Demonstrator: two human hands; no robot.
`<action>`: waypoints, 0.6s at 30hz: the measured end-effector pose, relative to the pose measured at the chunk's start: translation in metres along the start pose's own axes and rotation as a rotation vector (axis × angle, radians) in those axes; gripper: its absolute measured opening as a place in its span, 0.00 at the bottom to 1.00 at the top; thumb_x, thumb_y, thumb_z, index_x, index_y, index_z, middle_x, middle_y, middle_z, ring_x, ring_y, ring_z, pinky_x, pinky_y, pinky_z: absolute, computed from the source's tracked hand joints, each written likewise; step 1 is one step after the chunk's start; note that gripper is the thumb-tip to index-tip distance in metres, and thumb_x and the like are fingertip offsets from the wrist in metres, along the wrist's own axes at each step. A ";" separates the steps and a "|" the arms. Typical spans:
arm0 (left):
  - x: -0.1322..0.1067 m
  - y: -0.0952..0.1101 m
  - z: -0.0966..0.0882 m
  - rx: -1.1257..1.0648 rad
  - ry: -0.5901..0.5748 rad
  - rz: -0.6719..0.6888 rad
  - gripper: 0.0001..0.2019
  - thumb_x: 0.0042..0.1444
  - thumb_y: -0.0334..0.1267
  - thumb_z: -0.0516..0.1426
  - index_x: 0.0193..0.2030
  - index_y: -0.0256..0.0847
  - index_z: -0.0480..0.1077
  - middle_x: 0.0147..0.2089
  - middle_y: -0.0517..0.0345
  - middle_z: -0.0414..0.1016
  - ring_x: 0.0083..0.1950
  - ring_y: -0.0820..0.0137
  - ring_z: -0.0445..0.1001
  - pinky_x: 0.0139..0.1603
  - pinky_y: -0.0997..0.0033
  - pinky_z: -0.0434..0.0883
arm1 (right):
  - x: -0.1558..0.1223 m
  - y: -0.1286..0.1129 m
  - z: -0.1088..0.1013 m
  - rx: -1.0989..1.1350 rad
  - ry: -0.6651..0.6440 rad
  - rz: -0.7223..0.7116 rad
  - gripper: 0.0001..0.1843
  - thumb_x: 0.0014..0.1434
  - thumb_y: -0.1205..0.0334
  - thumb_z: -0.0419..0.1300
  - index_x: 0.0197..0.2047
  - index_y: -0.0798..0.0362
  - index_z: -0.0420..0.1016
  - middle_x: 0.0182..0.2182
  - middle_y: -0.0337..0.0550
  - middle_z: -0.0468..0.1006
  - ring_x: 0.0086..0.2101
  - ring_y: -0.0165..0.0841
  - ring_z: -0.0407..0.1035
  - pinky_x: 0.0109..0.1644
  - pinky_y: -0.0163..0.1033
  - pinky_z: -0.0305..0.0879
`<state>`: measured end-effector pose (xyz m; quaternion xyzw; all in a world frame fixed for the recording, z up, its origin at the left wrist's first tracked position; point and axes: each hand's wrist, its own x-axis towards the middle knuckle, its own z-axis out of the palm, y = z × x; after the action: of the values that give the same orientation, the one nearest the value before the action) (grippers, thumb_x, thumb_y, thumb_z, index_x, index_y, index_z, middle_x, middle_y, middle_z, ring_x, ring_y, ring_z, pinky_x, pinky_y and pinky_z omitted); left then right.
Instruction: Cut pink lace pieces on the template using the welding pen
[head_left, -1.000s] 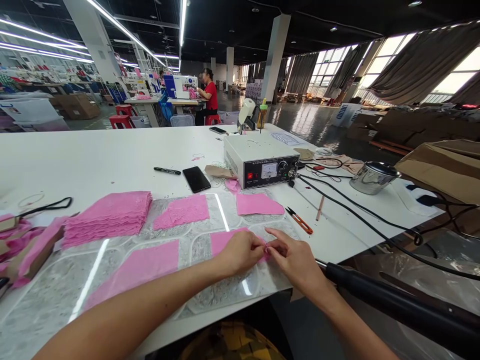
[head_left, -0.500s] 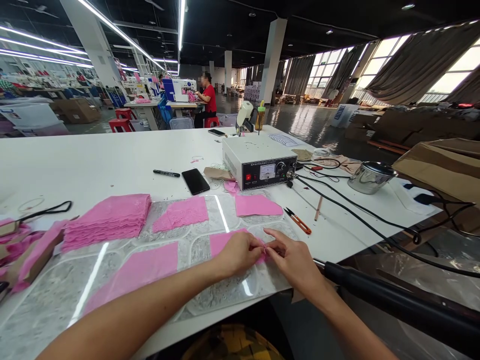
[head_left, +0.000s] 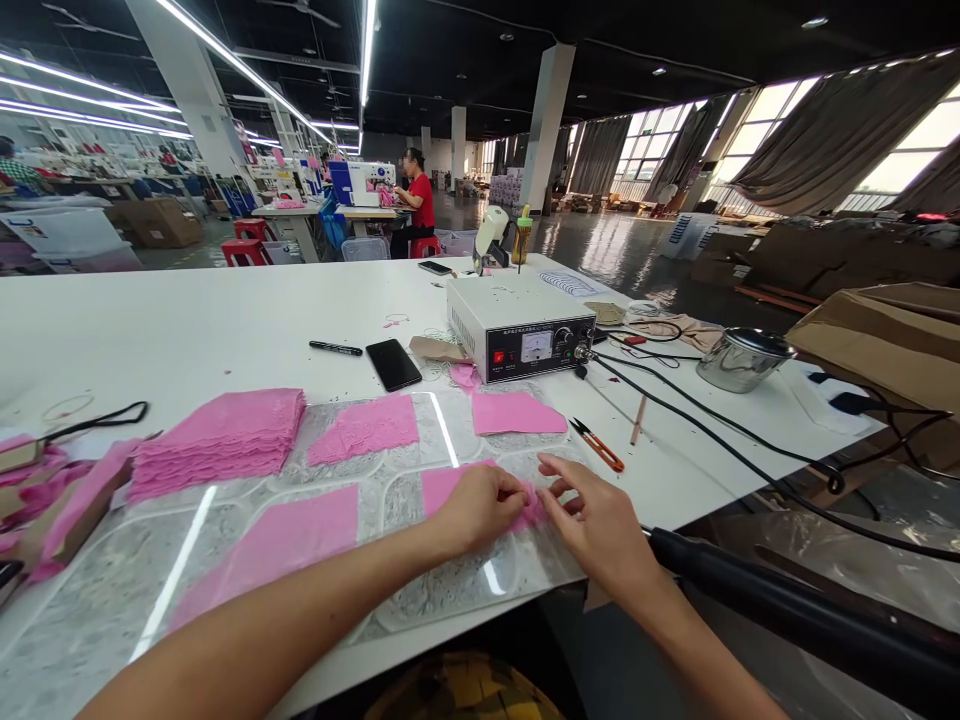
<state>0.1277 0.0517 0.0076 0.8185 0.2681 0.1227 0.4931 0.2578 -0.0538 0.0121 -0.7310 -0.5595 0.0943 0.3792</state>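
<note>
A pink fabric piece (head_left: 446, 485) lies on the clear plastic sheet (head_left: 427, 590) in front of me, partly covered by my hands. My left hand (head_left: 480, 508) rests over it, thumb and fingers pinched together at its lace-like right side. Just to the right, my right hand (head_left: 596, 515) hovers by the same edge with fingers bent and apart; nothing shows between them. Another pink piece (head_left: 300, 530) lies to the left, beside my left forearm. Farther back are a lacy pink piece (head_left: 367, 428) and a smaller pink piece (head_left: 517, 412).
At left stands a stack of pink fabric (head_left: 217, 440). Orange thread snips (head_left: 598, 445) lie right of the sheet. Behind are a phone (head_left: 393, 364), a marker (head_left: 335, 348) and a white control box (head_left: 517, 325). Black cables (head_left: 720, 410) and a black rod (head_left: 780, 600) run along the right.
My right hand has drawn slightly right, away from the left fingertips, and its fingers have parted. My left hand stays at the fabric. The view has shifted slightly.
</note>
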 end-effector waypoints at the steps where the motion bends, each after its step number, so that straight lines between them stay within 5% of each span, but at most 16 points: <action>1: 0.000 0.000 0.000 -0.001 0.008 -0.004 0.12 0.49 0.28 0.50 0.16 0.37 0.60 0.17 0.67 0.54 0.23 0.77 0.53 0.25 0.74 0.51 | -0.001 -0.001 0.001 -0.019 0.016 -0.032 0.19 0.59 0.58 0.55 0.52 0.53 0.73 0.42 0.46 0.81 0.31 0.32 0.75 0.33 0.37 0.71; 10: -0.004 0.001 -0.008 -0.019 0.082 -0.039 0.11 0.49 0.32 0.51 0.18 0.36 0.67 0.20 0.63 0.63 0.25 0.74 0.59 0.28 0.75 0.57 | -0.008 0.018 0.008 -0.394 0.016 -0.233 0.09 0.58 0.67 0.55 0.34 0.50 0.76 0.29 0.40 0.79 0.28 0.32 0.71 0.31 0.35 0.63; 18: -0.001 -0.004 -0.005 -0.064 0.067 -0.059 0.11 0.50 0.33 0.51 0.24 0.36 0.74 0.23 0.61 0.70 0.27 0.73 0.65 0.28 0.75 0.61 | -0.009 0.012 0.009 -0.415 0.055 -0.389 0.13 0.58 0.68 0.55 0.46 0.51 0.74 0.36 0.43 0.77 0.34 0.32 0.72 0.33 0.34 0.64</action>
<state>0.1230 0.0562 0.0065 0.7894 0.3044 0.1441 0.5132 0.2584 -0.0586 -0.0041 -0.6741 -0.6862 -0.1165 0.2473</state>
